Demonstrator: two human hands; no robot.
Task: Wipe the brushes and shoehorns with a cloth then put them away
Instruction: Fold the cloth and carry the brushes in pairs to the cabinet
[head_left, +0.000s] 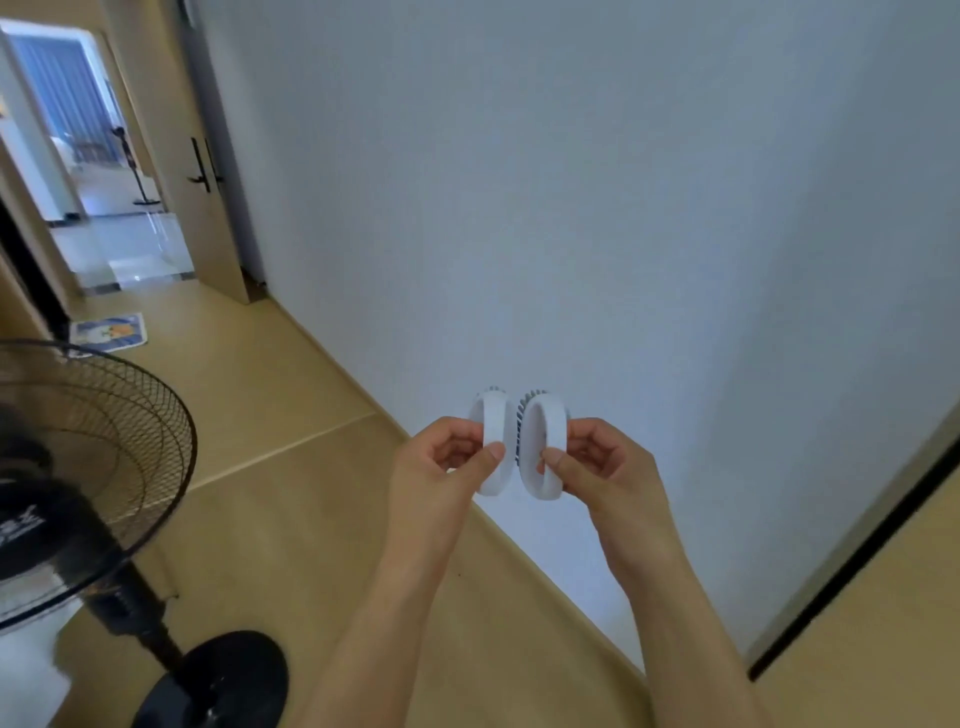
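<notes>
Hands at lower centre each pinch one white oval plastic brush, left hand (451, 460) on left brush (491, 441), right hand (597, 464) on right brush (543, 447); no cloth shows, so wiping or stowing likely comes next.

Two brushes (519, 447) look smooth matt white plastic; at nine o'clock, a black wire-mesh fan (93, 467); floor (291, 519) smooth wood-look.

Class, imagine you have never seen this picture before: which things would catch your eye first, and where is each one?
First, the two white oval brushes held up side by side at centre: the left hand pinches the left brush and the right hand pinches the right brush, before a plain pale wall. Next, the black standing fan at lower left, and the open doorway at upper left.
</notes>
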